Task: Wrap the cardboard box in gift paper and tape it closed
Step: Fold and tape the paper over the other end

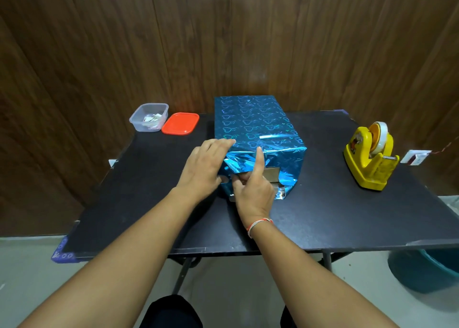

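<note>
The cardboard box [272, 174] stands in the middle of the black table [323, 215], covered in shiny blue gift paper [253, 121] with heart prints. On its near end the paper is folded in from the sides, and a patch of bare cardboard shows. My left hand [206, 165] lies flat on the box's near left corner, fingers straight, pressing the paper down. My right hand [253, 188] is at the near end face: its index finger points up and presses the folded paper, and its other fingers are curled against the lower flap.
A yellow tape dispenser [370, 157] with a roll of tape stands at the right. At the back left sit a clear plastic tub [149, 117] holding small pieces and its red lid [180, 123]. A small white item [416, 157] lies at the right edge. A teal bucket [427, 270] is on the floor.
</note>
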